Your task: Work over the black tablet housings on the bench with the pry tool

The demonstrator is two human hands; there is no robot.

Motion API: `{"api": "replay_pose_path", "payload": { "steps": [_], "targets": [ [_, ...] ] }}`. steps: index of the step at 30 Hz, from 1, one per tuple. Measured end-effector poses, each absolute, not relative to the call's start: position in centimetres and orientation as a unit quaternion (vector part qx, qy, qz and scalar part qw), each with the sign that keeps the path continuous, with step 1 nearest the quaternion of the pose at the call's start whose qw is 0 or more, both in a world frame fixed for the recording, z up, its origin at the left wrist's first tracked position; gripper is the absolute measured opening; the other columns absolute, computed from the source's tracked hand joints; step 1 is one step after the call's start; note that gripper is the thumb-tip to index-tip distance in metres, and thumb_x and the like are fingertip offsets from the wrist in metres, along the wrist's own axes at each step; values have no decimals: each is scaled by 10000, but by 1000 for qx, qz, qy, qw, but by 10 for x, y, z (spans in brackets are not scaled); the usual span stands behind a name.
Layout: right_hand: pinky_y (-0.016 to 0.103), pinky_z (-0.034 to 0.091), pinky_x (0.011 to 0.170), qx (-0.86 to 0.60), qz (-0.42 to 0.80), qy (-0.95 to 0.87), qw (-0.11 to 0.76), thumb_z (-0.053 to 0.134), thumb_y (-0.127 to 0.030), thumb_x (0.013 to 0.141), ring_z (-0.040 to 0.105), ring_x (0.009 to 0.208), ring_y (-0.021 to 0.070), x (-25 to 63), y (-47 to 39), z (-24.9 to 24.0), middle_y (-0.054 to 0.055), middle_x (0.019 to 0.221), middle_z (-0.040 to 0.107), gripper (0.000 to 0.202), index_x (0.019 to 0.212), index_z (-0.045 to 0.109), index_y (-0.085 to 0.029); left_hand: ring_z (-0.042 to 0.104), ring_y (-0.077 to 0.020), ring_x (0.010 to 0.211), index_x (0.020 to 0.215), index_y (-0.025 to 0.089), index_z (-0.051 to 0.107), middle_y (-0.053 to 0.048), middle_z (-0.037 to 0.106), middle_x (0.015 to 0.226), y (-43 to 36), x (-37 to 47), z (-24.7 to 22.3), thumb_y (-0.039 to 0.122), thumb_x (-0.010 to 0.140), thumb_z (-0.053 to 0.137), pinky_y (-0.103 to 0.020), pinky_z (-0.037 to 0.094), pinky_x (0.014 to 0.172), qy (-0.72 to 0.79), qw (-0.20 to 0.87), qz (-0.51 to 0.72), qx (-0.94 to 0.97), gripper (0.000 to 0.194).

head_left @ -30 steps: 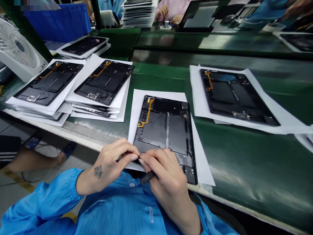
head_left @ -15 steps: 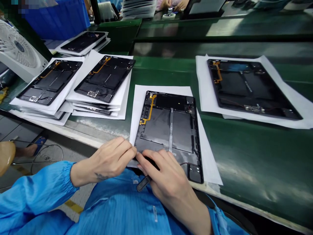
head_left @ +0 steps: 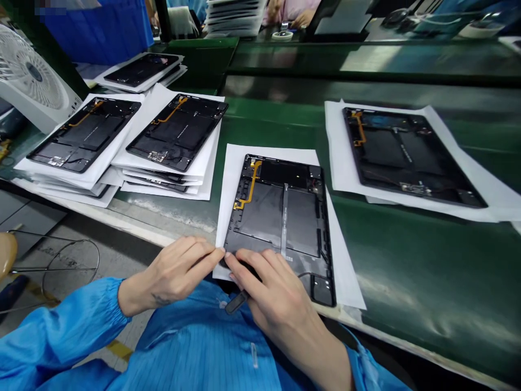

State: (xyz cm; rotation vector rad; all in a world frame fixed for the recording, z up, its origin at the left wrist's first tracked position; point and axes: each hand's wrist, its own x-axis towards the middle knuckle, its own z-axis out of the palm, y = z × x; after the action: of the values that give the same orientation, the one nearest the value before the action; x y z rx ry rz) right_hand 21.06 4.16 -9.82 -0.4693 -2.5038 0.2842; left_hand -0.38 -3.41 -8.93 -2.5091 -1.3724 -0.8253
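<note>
A black tablet back housing (head_left: 266, 212) lies open side up on a white paper sheet (head_left: 345, 271) at the bench's front edge. An orange flex cable (head_left: 255, 184) runs down its left side and a grey strip (head_left: 284, 222) down its middle. My left hand (head_left: 179, 269) is closed in a pinch at the housing's lower left corner; its fingertips hide whatever they hold. Over the lower edge, my right hand (head_left: 277, 288) is closed around a dark, flat-ended tool (head_left: 236, 302), whose other end is hidden. The fingertips of both hands nearly meet.
Stacked housings with paper between them (head_left: 177, 133) stand to the left, beside another stack (head_left: 85, 136). Another housing (head_left: 411, 155) lies on paper at the right. A white fan (head_left: 36, 76) and blue bin (head_left: 97, 32) stand back left. A co-worker's hand (head_left: 303, 19) shows across the bench.
The view has shifted slightly, and the right-hand housing and its paper appear further left and lower. My left fingers are a little straighter at the same corner; my right hand keeps its hold.
</note>
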Motion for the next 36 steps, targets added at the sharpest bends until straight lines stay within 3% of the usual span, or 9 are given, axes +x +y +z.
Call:
{"api": "replay_pose_path", "payload": {
  "steps": [3,6,8,12,14,17,19,26,36],
  "targets": [
    [354,493,676,-178,141,-930,288,519,-240,1020,572,818,211,213,43,-93,128,1029,703,245,1170,666,-115,693,-246,912,1270,34,570,-166,718,990,-32,-2,-85,101,1005,448,-368,611,727,-438,114,-256,-854,299],
    [350,538,748,-169,207,-921,282,497,-465,1023,607,889,217,220,48,-82,129,1065,679,439,1276,602,-122,691,-243,883,1196,19,607,-167,718,975,-33,1,-82,85,1006,434,-364,610,724,-427,156,-209,-866,265],
    [315,535,755,-168,217,-922,274,400,-525,1038,612,867,194,225,52,-73,104,1006,659,550,1373,534,-110,687,-236,847,1161,13,621,-154,718,949,-33,2,-82,69,993,463,-368,609,738,-424,177,-179,-870,237],
    [270,455,618,-179,125,-939,265,329,-404,1084,546,661,152,229,56,-59,16,777,567,513,1499,436,-122,671,-218,810,1141,38,625,-126,713,922,-31,-3,-84,82,988,504,-350,595,720,-434,126,-191,-871,200],
    [254,427,583,-177,92,-948,250,370,-262,1080,521,621,137,229,57,-57,-1,762,554,439,1504,451,-185,673,-238,990,1207,78,606,-142,710,1073,-28,-7,-87,168,1009,524,-362,592,830,-466,44,-225,-854,233],
    [223,477,647,-175,104,-955,214,389,-56,1010,593,744,129,230,57,-61,29,902,619,506,1464,509,-245,500,-281,1375,1401,136,503,-164,563,1442,-21,-12,-94,372,1016,550,-447,471,1108,-510,-47,-247,-823,454],
    [226,522,733,-170,128,-957,198,381,10,967,630,891,141,231,57,-65,65,1032,637,559,1444,530,-240,417,-267,1458,1460,146,454,-153,488,1531,-17,-11,-99,418,1018,536,-467,378,1192,-515,-64,-248,-818,526],
    [253,537,835,-181,115,-955,204,425,74,934,634,976,155,229,52,-77,100,1081,657,516,1372,572,-156,471,-258,1418,1464,111,470,-122,548,1490,-15,1,-103,439,1040,484,-446,362,1200,-527,-54,-261,-807,536],
    [257,517,717,-176,67,-958,215,463,54,946,616,829,153,222,48,-83,108,1028,694,402,1251,633,-144,539,-279,1344,1368,93,563,-112,595,1441,-13,3,-99,394,1008,565,-425,410,1138,-525,-22,-274,-805,469]
  ]
}}
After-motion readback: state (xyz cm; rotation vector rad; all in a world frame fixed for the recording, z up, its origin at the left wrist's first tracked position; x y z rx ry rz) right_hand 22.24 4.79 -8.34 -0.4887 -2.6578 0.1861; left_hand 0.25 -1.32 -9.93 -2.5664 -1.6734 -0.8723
